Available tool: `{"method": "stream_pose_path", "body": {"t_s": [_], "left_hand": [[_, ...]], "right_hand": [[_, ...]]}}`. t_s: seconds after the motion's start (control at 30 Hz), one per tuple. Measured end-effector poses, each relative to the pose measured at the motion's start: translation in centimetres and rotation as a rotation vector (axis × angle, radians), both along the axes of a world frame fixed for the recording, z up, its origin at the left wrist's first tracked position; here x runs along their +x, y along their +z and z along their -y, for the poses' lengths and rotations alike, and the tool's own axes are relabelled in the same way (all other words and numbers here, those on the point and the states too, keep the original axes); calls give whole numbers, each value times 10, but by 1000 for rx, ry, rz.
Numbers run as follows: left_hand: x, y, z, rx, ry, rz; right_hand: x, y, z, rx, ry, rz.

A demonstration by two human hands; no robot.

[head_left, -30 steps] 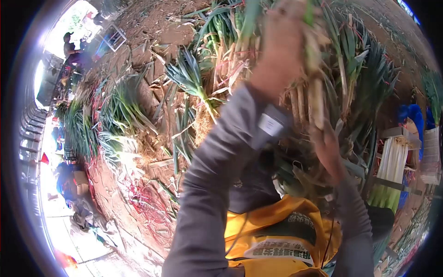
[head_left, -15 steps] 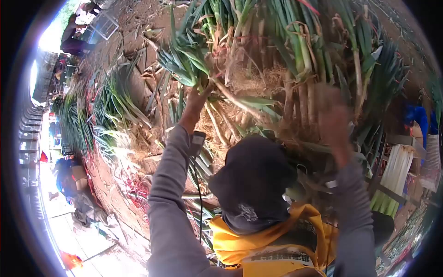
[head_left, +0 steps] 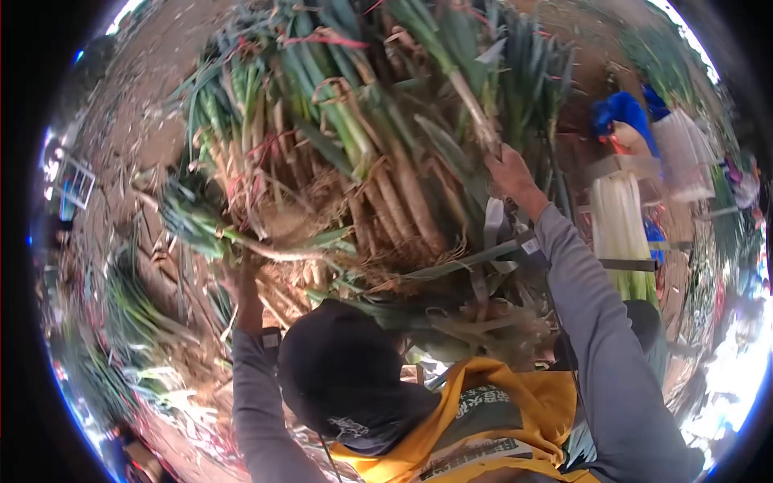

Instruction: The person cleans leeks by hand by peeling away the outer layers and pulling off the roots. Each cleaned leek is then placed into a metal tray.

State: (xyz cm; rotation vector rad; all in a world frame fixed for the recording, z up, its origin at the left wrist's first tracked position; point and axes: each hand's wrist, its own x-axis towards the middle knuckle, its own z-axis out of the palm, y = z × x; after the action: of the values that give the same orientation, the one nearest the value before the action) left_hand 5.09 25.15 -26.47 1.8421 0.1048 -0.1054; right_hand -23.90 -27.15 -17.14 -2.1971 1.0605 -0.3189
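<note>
At the lower left, my left hand [head_left: 242, 282] is closed around the leafy part of some green onions [head_left: 274, 251], whose pale stalks point right. My right hand [head_left: 512, 179] grips the lower end of another green onion [head_left: 473, 103], with its leaves pointing up and away from me. Between my hands lies a large pile of long green onions [head_left: 403, 197], with brown stalks and tangled roots toward me. Red ties [head_left: 326, 39] bind some of the bunches. The fingers of my left hand are partly hidden by leaves and blur.
My dark cap [head_left: 342, 374] and yellow vest [head_left: 483, 402] fill the lower middle. To the right, peeled white green onions [head_left: 620, 221] lie on a rack beside a blue item [head_left: 624, 117]. More green onions [head_left: 133, 298] lie on the dirt ground at the left.
The view has swung to the right, so the pile appears further left. My right hand, blurred before in front of the pile, is now further right and holds a green onion. My left hand keeps its hold.
</note>
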Motion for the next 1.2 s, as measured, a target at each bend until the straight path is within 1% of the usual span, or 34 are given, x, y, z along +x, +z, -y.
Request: {"method": "stream_pose_path", "body": {"t_s": [0.03, 0.07, 0.13, 0.17, 0.2, 0.27, 0.3, 0.37, 0.4, 0.43, 0.47, 0.5, 0.53, 0.57, 0.6, 0.63, 0.67, 0.7, 0.73, 0.77, 0.8, 0.83, 0.87, 0.9, 0.93, 0.97, 1.0, 1.03, 1.07, 1.1, 1.13, 1.2], "left_hand": [[-7, 29, 10, -26, -28, -60], [-18, 58, 18, -49, -49, -123], [-9, 70, 16, 28, -102, 26], [1, 80, 13, 15, -201, 7], [12, 89, 14, 16, -171, -145], [-7, 144, 45, -123, -291, -96], [-16, 171, 64, -121, -294, -85], [-29, 218, 111, -389, -417, -224], [-29, 230, 130, -416, -519, -257], [-43, 248, 150, -404, -689, -232], [-68, 273, 181, -334, -658, -268], [-83, 285, 201, -370, -754, -300], [-92, 291, 221, -361, -761, -296], [-101, 296, 240, -460, -778, -360], [-107, 298, 253, -556, -796, -428], [-111, 296, 261, -543, -806, -431], [-114, 290, 269, -600, -690, -376], [-115, 286, 272, -657, -570, -322], [-115, 285, 269, -654, -575, -324], [-113, 283, 260, -702, -552, -313], [-111, 280, 254, -747, -530, -307], [-110, 282, 252, -702, -508, -239], [-104, 285, 246, -699, -506, -245], [-97, 288, 239, -567, -495, -106], [-91, 291, 231, -432, -480, 34], [-89, 292, 224, -73, -434, 240], [-77, 286, 213, -68, -432, 240], [-55, 275, 200, 126, -371, 360], [-32, 263, 188, 316, -311, 479], [-13, 250, 179, 211, -255, 412], [8, 233, 166, 106, -196, 340], [69, 171, 123, -65, -103, 335]], "right_hand": [[-6, 7, 6, 177, 32, 196], [-13, 12, 13, 166, 22, 202], [-31, 18, 19, 180, 67, 195], [-40, 30, 15, 181, 52, 204], [-50, 43, 12, 215, 51, 218], [-55, 90, -2, 275, 74, 249], [-53, 111, -20, 426, 87, 496], [-58, 176, -71, 305, 65, 477], [-58, 183, -92, 308, 104, 508], [-58, 186, -115, 312, 146, 536], [-55, 178, -139, 94, 194, 640], [-53, 168, -162, -125, 241, 736], [-60, 165, -186, -22, 300, 684], [-68, 161, -209, 85, 354, 630], [-76, 153, -228, 93, 336, 637], [-81, 141, -243, -8, 403, 635], [-83, 129, -247, -113, 475, 629], [-83, 115, -245, -112, 470, 631], [-82, 98, -241, -210, 507, 625], [-83, 94, -237, -308, 540, 616], [-84, 88, -231, -304, 529, 611], [-81, 88, -217, -311, 632, 613], [-75, 89, -203, -317, 743, 615], [-63, 76, -188, -460, 714, 633], [-55, 65, -168, -578, 551, 596], [-49, 54, -145, -693, 384, 556], [-42, 44, -124, -564, 108, 493], [-37, 32, -104, -431, -166, 420], [-33, 7, -82, -338, -235, 349], [-34, -14, -64, -246, -307, 276], [-39, -19, -53, -248, -313, 270], [-45, -27, -36, 188, -61, -93]]}}
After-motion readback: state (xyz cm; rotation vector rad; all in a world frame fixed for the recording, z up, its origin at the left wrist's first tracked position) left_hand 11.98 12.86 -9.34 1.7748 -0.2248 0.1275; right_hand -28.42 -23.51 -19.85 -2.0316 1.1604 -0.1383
